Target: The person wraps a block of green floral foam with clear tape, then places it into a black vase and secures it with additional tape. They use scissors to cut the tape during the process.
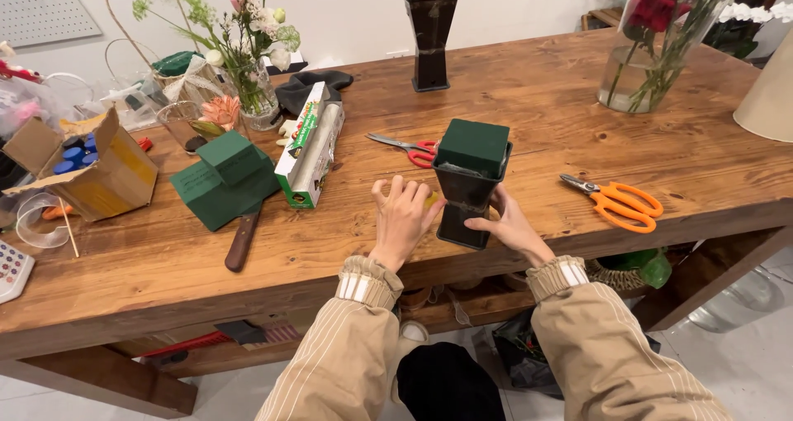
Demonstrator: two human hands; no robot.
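A dark square vase [465, 202] stands upright on the wooden surface [545, 107] between the two hands, a block of green floral foam [472, 146] wedged in its mouth. The right hand [505, 225] grasps the vase low down, its fingers [479, 222] wrapped on the narrow waist. The left hand [401, 218] sits just beside the vase, fingers [395, 191] spread and released, tips near its left wall; whether they touch is unclear. Red scissors [413, 149] lie beyond the left fingers, orange scissors [615, 200] right of the right hand.

orange scissors [618, 201], red scissors [413, 149], knife [242, 241], cardboard box [95, 173]
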